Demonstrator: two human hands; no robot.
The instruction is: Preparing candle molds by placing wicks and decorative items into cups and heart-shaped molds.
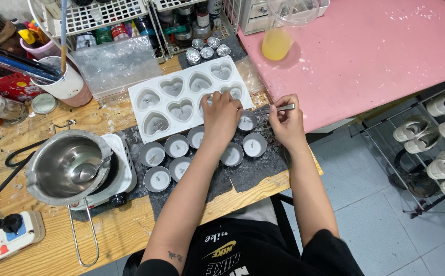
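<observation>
The left hand (221,113) rests with curled fingers on a small round cup (246,121) just below the white heart mould (189,97), while the right hand (285,121), just right of the cup, pinches thin metal tweezers (282,108) shut. More wax-filled cups (176,145) crowd below the mould on a dark mat (255,166). A steel pot (66,166) stands well left of the mould, and a yellow cup (276,43) up and to its right on the pink table (376,51).

Both hands (221,113) (285,121) forward, fingers pinched

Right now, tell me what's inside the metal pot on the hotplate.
The metal pot holds a metal spoon resting in its bowl. Any wax or liquid cannot be made out.
</observation>
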